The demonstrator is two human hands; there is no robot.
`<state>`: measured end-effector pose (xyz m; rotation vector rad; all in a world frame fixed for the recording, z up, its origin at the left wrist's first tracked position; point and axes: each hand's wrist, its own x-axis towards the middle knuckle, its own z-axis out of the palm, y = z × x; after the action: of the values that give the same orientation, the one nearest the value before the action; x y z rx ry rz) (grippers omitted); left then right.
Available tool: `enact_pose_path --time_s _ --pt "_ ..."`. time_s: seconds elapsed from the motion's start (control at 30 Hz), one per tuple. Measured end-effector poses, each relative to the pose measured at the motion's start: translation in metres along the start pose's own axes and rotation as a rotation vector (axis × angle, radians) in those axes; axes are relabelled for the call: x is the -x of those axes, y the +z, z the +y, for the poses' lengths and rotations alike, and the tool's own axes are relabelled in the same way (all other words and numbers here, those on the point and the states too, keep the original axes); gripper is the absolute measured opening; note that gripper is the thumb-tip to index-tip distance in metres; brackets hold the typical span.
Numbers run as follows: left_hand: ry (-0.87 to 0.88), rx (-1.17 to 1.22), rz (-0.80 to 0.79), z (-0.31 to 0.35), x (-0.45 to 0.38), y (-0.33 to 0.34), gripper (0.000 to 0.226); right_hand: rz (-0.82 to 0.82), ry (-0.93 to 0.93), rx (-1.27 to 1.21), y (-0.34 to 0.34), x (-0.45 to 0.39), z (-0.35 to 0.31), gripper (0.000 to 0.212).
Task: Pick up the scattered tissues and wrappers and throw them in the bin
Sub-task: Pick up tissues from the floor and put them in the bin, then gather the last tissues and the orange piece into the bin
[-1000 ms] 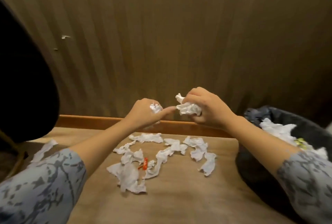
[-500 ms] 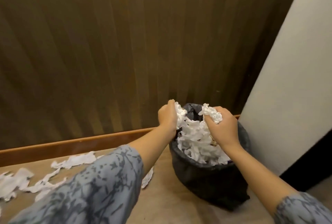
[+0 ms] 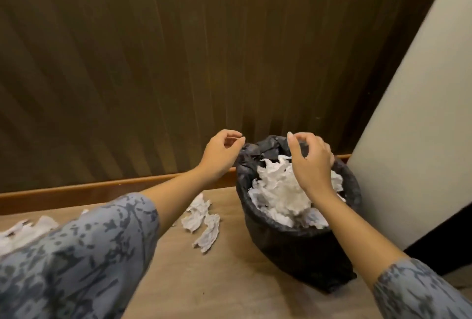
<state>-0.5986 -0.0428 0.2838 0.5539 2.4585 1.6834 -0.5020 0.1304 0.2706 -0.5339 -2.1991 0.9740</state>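
Observation:
A bin lined with a black bag [image 3: 288, 247] stands on the wooden floor by the wall, heaped with crumpled white tissues [image 3: 278, 191]. My right hand [image 3: 310, 162] hovers over the bin's mouth, fingers loosely apart and holding nothing. My left hand [image 3: 222, 155] hangs just left of the bin's rim, fingers curled apart, also with nothing in it. Two or three white tissues [image 3: 201, 221] lie on the floor left of the bin. More tissues [image 3: 23, 229] lie at the far left, partly hidden by my left sleeve.
A dark ribbed wooden wall [image 3: 178, 63] with a brown skirting board [image 3: 76, 192] runs behind. A pale wall [image 3: 419, 119] rises right of the bin, with a dark gap [image 3: 444, 244] at its foot. Bare wooden floor [image 3: 229, 280] lies in front.
Both hands carried balled tissues from the floor pile to the bin and let them go. The hands now hold nothing, and the tissue heap in the bin is higher.

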Motion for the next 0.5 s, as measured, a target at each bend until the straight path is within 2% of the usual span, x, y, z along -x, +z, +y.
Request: enact_pose_path --time_s 0.13,0.27,0.4,0.5 --pt "-0.013 -0.21 -0.055 -0.03 0.017 -0.074 0.017 -0.13 -0.231 -0.172 0.042 0.016 -0.056 0.008" --pt "-0.075 -0.261 -0.097 -0.053 0.039 -0.159 0.01 -0.325 -0.334 -0.328 0.092 0.047 -0.101 0.015" --pt "-0.21 -0.183 0.085 -0.089 0.061 -0.225 0.012 -0.578 -0.267 -0.311 0.152 0.079 -0.109 0.017" --pt "-0.34 -0.094 0.26 -0.141 0.082 -0.253 0.016 -0.687 -0.191 -0.232 0.195 0.102 -0.093 0.011"
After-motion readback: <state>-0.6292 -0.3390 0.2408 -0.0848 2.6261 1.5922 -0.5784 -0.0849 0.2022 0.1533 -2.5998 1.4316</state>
